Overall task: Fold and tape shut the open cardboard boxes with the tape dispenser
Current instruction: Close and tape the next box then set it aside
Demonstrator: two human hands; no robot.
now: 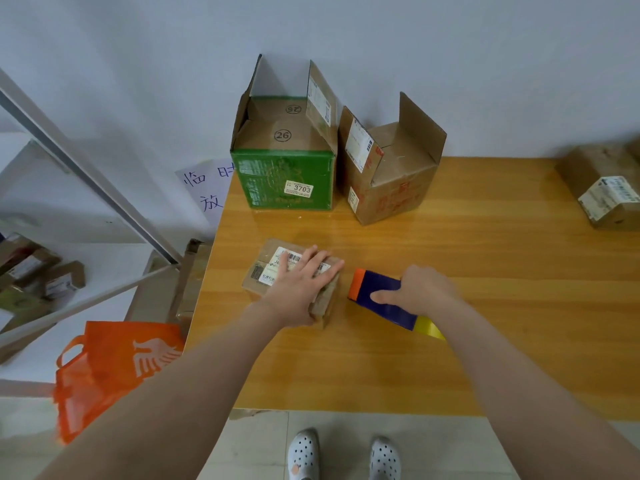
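A small brown cardboard box (266, 271) with white shipping labels lies near the table's left front part. My left hand (300, 285) rests flat on its top, fingers spread and straight. Just to its right, my right hand (420, 292) grips a tape dispenser (377, 295) with a dark blue body, an orange front end and a yellow rear part. The dispenser sits low over the table, its orange end close to the small box's right side. Behind stand a green box (287, 183) and a brown box (391, 178), both with flaps up and open.
The wooden table (485, 341) runs to the right, where another labelled brown box (604, 188) lies at the edge of view. An orange bag (110, 368) hangs left of the table, beside a white shelf (79, 174) holding parcels. A wall stands behind.
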